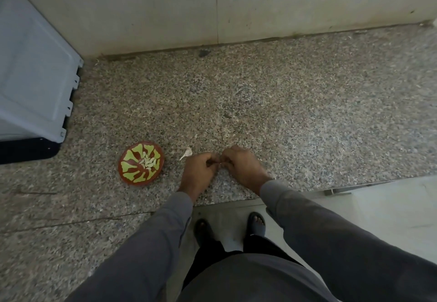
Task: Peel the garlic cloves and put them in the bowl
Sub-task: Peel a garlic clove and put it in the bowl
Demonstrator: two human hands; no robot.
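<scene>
Left hand (198,169) and right hand (241,163) pinch a hidden garlic clove (220,164), orientation unclear

The bowl (141,163) sits on the counter (295,117) near its front edge, with peeled cloves (148,161) in it. A garlic piece (187,153) lies just right of it. Both hands (221,166) meet right of that. A box (33,69) stands at the back left.

Grey long sleeves (331,226), a grey top, dark trousers and dark open-toed sandals (256,224).
</scene>
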